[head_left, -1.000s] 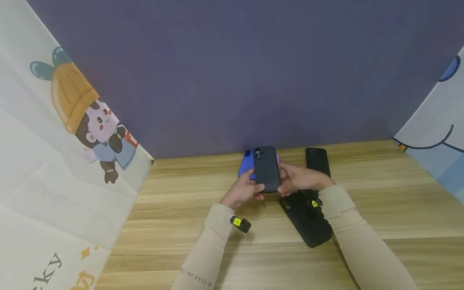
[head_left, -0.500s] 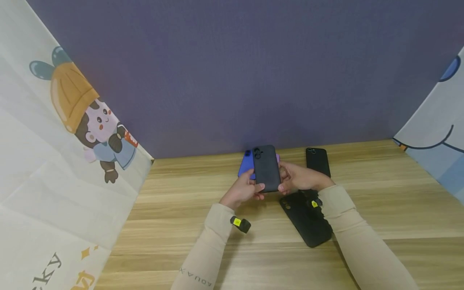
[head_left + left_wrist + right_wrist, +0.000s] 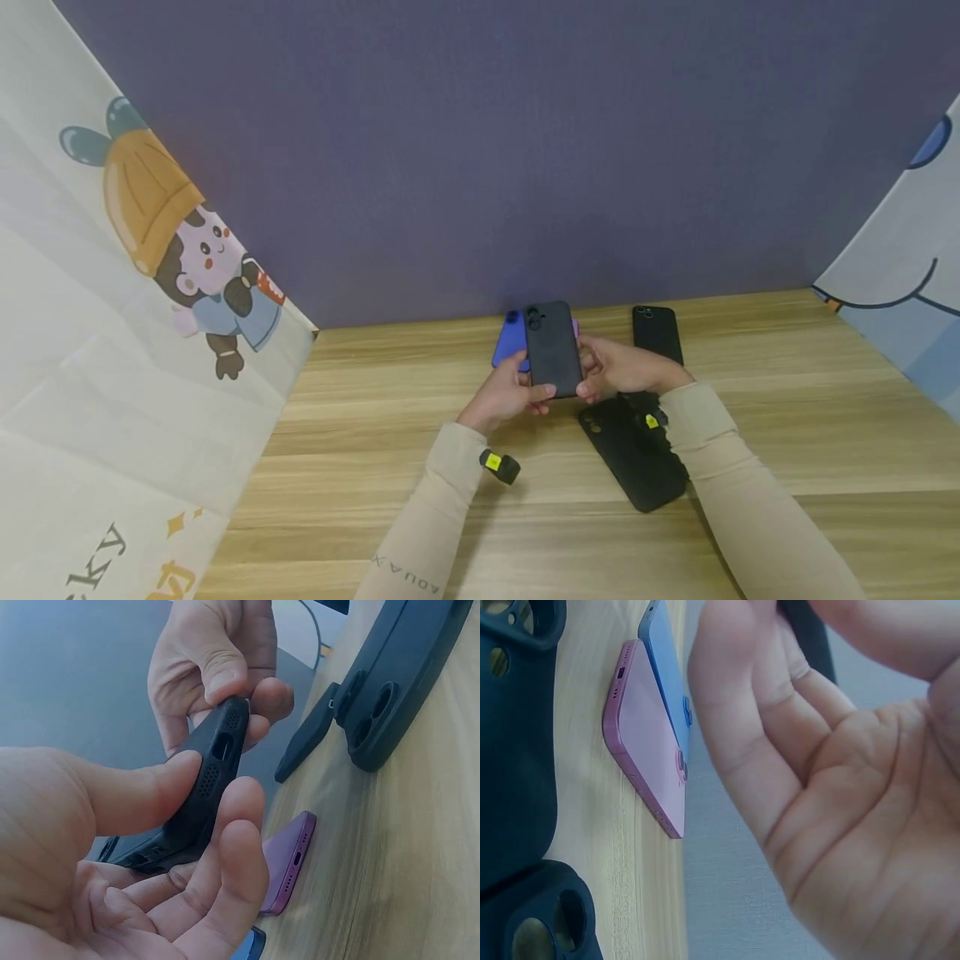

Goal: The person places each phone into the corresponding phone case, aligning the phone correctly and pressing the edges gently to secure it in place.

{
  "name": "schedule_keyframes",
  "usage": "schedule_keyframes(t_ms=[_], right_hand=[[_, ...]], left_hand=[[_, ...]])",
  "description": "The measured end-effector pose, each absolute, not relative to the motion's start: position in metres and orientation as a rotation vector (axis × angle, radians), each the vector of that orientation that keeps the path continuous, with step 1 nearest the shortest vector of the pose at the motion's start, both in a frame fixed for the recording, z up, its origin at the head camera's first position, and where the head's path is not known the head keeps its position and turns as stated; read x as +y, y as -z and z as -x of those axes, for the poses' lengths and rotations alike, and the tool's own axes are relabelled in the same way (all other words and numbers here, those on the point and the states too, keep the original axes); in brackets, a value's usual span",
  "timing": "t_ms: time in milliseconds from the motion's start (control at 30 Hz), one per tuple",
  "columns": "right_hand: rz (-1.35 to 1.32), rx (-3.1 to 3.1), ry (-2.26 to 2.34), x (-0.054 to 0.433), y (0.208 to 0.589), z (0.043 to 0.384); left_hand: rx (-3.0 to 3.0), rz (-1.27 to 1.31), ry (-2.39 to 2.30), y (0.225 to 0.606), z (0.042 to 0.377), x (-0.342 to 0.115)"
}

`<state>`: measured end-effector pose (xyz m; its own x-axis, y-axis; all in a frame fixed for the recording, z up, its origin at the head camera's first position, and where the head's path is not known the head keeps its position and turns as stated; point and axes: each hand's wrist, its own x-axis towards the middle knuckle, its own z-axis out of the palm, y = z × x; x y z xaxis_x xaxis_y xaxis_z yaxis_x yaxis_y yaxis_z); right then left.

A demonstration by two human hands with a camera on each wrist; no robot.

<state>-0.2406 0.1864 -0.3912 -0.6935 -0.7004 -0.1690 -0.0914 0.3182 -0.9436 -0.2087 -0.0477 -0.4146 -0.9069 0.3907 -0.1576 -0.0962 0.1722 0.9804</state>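
We hold the black phone case above the bench, its long axis running away from us, camera end farthest, our left grip pinching the near left corner and our right grip the near right, both equally close.

Plain black shown by held phone case, near case and far-right phone or case. Blue phone and pink phone noted. Bench streaked tan with wood grain. Back wall coloured dusky purple. Sleeves coloured beige. White left sheet printed with orange-hatted cartoon.
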Motion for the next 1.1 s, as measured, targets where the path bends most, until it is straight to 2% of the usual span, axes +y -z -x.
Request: schedule_keyframes(t_ms=[1100], right_hand=[[0.686,2.049,1.381,0.1909,0.3887,0.2423]], left_hand=[[2.042,-0.252,-1.908,0.4163,0.2088,-0.0437]])
